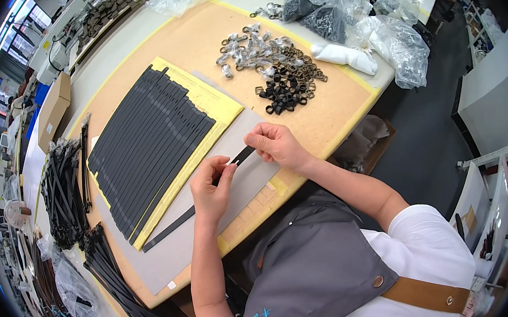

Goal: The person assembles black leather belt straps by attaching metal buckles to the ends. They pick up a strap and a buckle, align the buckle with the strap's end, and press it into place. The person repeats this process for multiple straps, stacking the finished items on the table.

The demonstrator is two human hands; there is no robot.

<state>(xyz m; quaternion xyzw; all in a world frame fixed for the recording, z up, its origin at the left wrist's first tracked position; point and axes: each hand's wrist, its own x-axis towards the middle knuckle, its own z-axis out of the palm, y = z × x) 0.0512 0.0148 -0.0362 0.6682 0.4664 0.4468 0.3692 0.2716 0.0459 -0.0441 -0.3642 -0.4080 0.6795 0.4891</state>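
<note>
A long black strap [169, 229] runs from the grey sheet up through both of my hands. My left hand [213, 190] pinches it near its end, between thumb and fingers. The strap's end, with a pale slit in it, is in the fingers of my right hand [276, 146]. Just beyond my hands a row of similar black straps [152, 144] lies side by side on a yellow board [212, 104]. Farther off to the right are a heap of small black loops [284, 91] and a pile of bronze-coloured metal buckles [300, 62], some wrapped in clear plastic.
Bundles of black straps [61, 189] and more straps [115, 269] lie at the table's left side, near a cardboard box [54, 110]. Clear plastic bags [399, 46] and a white pouch [345, 57] sit at the far right edge. Below the table's right edge stands an open carton [381, 149].
</note>
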